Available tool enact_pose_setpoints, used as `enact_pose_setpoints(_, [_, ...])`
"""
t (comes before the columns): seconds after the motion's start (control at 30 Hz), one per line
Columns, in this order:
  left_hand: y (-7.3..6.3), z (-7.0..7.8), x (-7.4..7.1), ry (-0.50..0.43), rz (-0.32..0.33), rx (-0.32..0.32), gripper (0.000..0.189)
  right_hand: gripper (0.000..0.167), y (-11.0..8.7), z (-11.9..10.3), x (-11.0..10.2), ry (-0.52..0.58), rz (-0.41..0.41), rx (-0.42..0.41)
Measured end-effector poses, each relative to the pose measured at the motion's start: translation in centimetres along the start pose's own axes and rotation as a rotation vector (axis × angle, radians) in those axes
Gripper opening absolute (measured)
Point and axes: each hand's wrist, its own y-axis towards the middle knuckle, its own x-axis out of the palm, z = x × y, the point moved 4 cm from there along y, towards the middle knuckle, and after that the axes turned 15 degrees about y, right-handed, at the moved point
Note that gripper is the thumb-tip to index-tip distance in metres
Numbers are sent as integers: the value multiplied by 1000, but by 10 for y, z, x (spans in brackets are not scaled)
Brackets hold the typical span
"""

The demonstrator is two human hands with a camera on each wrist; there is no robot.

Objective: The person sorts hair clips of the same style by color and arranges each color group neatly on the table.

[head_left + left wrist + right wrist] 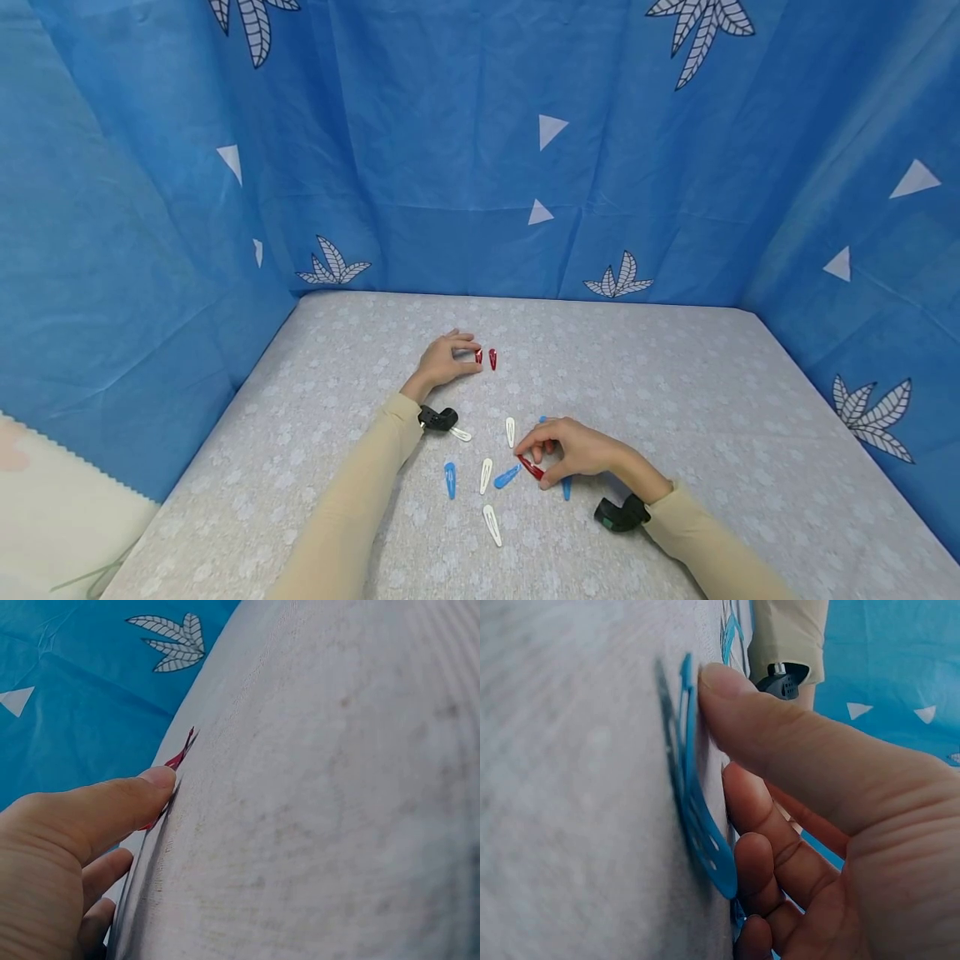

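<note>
At the far part of the table my left hand (441,362) pinches a red snap hair clip (478,357) between thumb and fingertip. A second red hair clip (492,359) lies just right of it. Nearer, my right hand (576,448) holds another red hair clip (531,467) by its ends, between forefinger and thumb; the thumb hides that clip in the right wrist view. Beside the right thumb a blue hair clip (694,795) lies on the table. In the left wrist view the left thumb (131,806) covers part of the red clip.
Several white hair clips (486,476) and blue hair clips (450,480) lie scattered on the pale patterned tablecloth (637,375). One white clip (461,434) sits partly under the left wrist camera (438,418). A blue curtain (465,150) surrounds the table's back and sides.
</note>
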Motion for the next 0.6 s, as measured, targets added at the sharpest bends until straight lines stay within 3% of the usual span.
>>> enact_pose_setpoints(0.37, [0,-1,0,-6,14,10,47,47,0,-5,-5,27,21,27])
enact_pose_setpoints(0.6, [1,-1,0,0,16,13,48,47,-1,-15,-23,-5,160,17])
